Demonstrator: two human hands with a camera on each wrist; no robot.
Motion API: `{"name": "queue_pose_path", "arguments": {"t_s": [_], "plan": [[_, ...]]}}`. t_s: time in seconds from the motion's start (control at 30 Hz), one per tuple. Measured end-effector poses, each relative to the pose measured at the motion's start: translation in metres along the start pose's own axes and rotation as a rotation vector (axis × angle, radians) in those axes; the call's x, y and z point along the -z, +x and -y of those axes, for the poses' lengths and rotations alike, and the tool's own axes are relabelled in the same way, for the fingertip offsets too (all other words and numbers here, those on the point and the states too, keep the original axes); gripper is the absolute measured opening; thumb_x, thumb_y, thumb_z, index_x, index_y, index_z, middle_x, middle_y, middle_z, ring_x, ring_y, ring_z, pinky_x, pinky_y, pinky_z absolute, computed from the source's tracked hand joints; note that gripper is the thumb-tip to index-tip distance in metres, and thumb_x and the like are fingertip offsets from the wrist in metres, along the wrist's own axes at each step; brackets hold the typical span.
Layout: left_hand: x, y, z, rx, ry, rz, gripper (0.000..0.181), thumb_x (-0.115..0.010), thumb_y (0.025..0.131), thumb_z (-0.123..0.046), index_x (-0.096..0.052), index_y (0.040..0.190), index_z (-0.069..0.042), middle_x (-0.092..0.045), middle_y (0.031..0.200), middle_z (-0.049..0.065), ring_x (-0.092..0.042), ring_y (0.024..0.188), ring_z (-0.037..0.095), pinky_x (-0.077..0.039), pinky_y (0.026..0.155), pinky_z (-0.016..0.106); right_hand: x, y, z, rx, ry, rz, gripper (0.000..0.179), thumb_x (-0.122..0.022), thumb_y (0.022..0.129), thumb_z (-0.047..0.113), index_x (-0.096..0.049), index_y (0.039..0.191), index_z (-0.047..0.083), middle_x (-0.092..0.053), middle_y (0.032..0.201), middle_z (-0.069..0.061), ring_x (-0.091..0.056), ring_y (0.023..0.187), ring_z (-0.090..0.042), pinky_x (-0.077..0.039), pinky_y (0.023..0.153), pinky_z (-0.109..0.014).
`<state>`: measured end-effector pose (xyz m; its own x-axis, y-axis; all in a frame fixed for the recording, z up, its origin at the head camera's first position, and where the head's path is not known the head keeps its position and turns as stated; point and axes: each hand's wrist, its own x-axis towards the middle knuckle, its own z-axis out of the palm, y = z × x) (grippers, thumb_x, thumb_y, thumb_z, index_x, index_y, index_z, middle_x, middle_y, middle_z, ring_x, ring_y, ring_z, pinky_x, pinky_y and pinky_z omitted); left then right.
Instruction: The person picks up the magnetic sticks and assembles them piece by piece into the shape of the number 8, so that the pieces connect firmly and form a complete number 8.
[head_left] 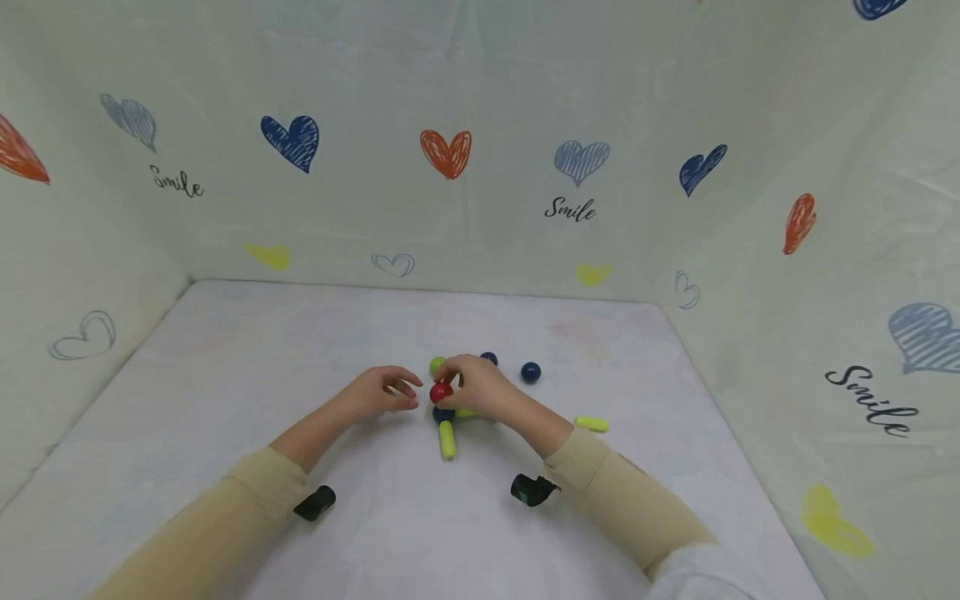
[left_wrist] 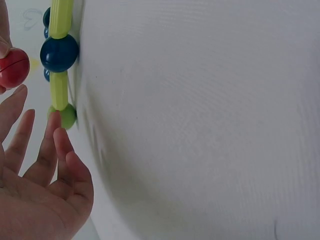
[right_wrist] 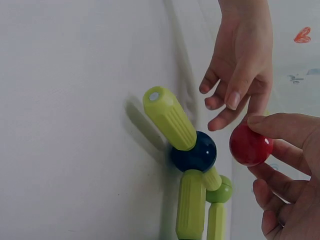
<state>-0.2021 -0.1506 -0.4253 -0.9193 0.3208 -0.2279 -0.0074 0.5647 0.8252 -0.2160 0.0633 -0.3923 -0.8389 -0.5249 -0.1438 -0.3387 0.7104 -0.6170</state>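
Between thumb and fingers my right hand [head_left: 477, 387] pinches a red ball [right_wrist: 245, 145], which is raised above the table. My left hand [head_left: 381, 389] is just to the left of it, its fingers loosely bent and holding nothing. Below the red ball, a dark blue ball [right_wrist: 201, 153] joins several yellow-green ribbed rods. One rod [head_left: 447, 440] points toward me; its free end shows a small silvery disc in the right wrist view. Another rod [left_wrist: 59, 91] links the blue ball to a light green ball [left_wrist: 69, 117] behind. In the head view my right hand partly covers this assembly.
Farther right on the white table [head_left: 420, 533] is a dark blue ball [head_left: 531, 372], with another blue ball [head_left: 489, 358] partly behind my right hand. A loose yellow-green rod [head_left: 592, 424] lies near my right forearm. A heart-printed sheet [head_left: 502, 242] encloses the table's back and sides.
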Motion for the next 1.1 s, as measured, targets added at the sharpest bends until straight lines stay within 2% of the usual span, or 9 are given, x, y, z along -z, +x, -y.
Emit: {"name": "queue_pose_path", "arguments": {"t_s": [0.23, 0.53, 0.83, 1.1], "plan": [[-0.013, 0.008, -0.005, 0.003, -0.021, 0.046, 0.035, -0.075, 0.085, -0.010, -0.064, 0.118, -0.004, -0.069, 0.100, 0.007, -0.064, 0.090, 0.023, -0.051, 0.074, 0.033, -0.002, -0.018, -0.007, 0.010, 0.049, 0.003, 0.027, -0.082, 0.080, 0.016, -0.069, 0.104, 0.013, -0.062, 0.094, 0.005, -0.053, 0.083, -0.016, -0.047, 0.068, -0.026], [-0.026, 0.016, -0.011, 0.031, 0.012, 0.047, 0.040, -0.078, 0.083, -0.010, -0.064, 0.120, -0.008, -0.068, 0.098, 0.005, -0.062, 0.095, 0.021, -0.051, 0.080, 0.036, -0.003, -0.037, -0.012, -0.009, 0.109, -0.007, 0.026, -0.081, 0.080, 0.014, -0.069, 0.103, 0.013, -0.062, 0.094, 0.006, -0.055, 0.084, -0.014, -0.048, 0.072, -0.026], [-0.032, 0.021, -0.012, 0.052, 0.042, 0.068, 0.039, -0.078, 0.084, -0.012, -0.065, 0.120, -0.010, -0.066, 0.098, 0.007, -0.061, 0.083, 0.019, -0.052, 0.069, 0.031, -0.007, -0.048, -0.015, -0.035, 0.135, -0.011, 0.029, -0.081, 0.080, 0.014, -0.069, 0.106, 0.015, -0.061, 0.095, 0.006, -0.056, 0.088, -0.018, -0.049, 0.074, -0.027], [-0.037, 0.026, -0.010, 0.052, 0.060, 0.073, 0.034, -0.077, 0.084, -0.014, -0.068, 0.117, -0.012, -0.063, 0.097, 0.007, -0.057, 0.078, 0.019, -0.050, 0.067, 0.030, -0.013, -0.061, -0.018, -0.056, 0.153, -0.006, 0.030, -0.081, 0.080, 0.012, -0.069, 0.107, 0.013, -0.061, 0.094, 0.006, -0.055, 0.086, -0.015, -0.050, 0.071, -0.026]]}}
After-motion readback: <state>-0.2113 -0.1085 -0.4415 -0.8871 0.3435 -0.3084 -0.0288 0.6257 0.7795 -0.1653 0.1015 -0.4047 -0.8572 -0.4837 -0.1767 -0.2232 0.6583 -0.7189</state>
